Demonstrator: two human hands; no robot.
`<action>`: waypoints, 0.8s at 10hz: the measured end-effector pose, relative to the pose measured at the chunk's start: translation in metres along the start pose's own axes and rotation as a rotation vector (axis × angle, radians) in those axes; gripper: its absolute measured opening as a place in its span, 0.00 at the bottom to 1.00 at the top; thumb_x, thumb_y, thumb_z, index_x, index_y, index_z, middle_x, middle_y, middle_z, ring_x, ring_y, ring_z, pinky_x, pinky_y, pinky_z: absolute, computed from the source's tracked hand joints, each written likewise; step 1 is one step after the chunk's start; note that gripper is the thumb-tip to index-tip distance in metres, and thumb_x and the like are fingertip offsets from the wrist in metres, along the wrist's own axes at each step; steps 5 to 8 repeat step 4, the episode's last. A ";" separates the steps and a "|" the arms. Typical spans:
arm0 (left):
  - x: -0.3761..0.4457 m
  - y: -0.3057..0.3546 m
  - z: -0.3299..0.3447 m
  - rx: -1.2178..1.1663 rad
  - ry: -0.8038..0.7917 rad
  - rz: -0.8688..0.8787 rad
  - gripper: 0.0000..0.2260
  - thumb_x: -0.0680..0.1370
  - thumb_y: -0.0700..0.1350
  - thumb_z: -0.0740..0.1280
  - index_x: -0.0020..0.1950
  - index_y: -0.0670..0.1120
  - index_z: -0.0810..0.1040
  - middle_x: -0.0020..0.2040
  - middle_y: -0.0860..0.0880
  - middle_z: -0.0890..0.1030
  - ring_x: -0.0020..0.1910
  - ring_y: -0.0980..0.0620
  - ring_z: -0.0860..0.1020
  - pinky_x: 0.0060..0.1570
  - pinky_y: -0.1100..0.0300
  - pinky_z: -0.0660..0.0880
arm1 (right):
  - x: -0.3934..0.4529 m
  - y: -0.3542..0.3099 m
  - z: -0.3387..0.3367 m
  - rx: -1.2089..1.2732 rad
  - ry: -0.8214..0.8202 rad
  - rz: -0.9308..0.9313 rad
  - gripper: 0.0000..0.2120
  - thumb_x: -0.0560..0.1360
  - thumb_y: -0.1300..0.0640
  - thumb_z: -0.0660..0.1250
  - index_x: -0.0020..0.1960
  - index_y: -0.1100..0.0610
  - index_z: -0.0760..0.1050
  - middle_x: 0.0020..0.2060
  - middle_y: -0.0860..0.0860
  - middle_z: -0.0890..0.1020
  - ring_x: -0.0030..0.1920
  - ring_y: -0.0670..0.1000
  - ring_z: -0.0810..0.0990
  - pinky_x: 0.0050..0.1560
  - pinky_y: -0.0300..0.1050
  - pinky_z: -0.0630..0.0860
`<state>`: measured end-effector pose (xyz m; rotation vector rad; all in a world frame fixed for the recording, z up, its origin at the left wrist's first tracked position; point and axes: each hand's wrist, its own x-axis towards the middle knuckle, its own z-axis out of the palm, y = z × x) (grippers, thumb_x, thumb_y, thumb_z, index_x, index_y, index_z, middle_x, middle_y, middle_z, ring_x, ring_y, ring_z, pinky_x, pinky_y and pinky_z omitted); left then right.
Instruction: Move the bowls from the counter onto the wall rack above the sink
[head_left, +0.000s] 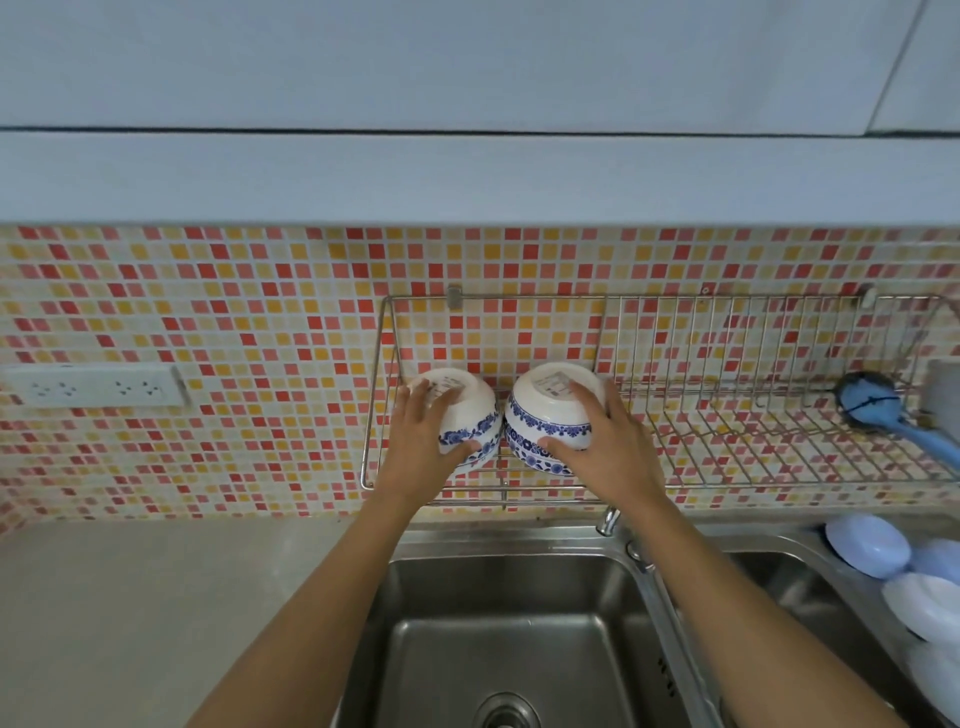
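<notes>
— Two bowls, both upside down, sit on the wire wall rack (675, 483) above the sink (498, 613). Where exactly?

— At the rack's left end, side by side and touching or very nearly so. The left bowl (470, 410) is white with a blue flower band near its rim; the right bowl (545, 415) carries a wider blue pattern.

— And the hands?

— The left hand (423, 441) is curled over the left bowl, fingers spread across its base and thumb against the patterned side. The right hand (605, 447) grips the right bowl the same way, fingers over the base, thumb on the blue band.

— Are the bowls resting on the wires or held above them?

— I cannot tell; their rims are at the wires, but the hands cover part of them.

— What else is around?

— A blue brush (883, 410) lies at the rack's right end. Pale blue and white dishes (867, 545) are stacked at the right, by a second basin. The tap (608, 519) shows between the arms, a white socket strip (93, 387) is on the tiled wall (234, 312), and the table (130, 597) stretches to the left.
</notes>
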<state>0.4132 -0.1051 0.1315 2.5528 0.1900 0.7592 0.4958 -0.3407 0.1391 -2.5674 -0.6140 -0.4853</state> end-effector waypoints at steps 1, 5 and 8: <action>-0.001 0.002 -0.002 0.017 -0.023 0.000 0.31 0.72 0.58 0.69 0.72 0.55 0.61 0.76 0.47 0.55 0.75 0.42 0.47 0.72 0.43 0.51 | 0.000 -0.001 -0.002 -0.024 -0.042 0.022 0.39 0.70 0.30 0.63 0.74 0.42 0.54 0.76 0.50 0.56 0.70 0.59 0.68 0.69 0.58 0.67; 0.007 0.022 -0.048 0.318 -0.216 0.104 0.33 0.78 0.63 0.52 0.77 0.50 0.42 0.77 0.45 0.35 0.74 0.41 0.34 0.74 0.45 0.41 | 0.001 -0.027 -0.045 -0.289 -0.254 0.002 0.41 0.76 0.31 0.51 0.79 0.50 0.38 0.80 0.52 0.44 0.78 0.59 0.41 0.76 0.60 0.46; 0.007 0.022 -0.048 0.318 -0.216 0.104 0.33 0.78 0.63 0.52 0.77 0.50 0.42 0.77 0.45 0.35 0.74 0.41 0.34 0.74 0.45 0.41 | 0.001 -0.027 -0.045 -0.289 -0.254 0.002 0.41 0.76 0.31 0.51 0.79 0.50 0.38 0.80 0.52 0.44 0.78 0.59 0.41 0.76 0.60 0.46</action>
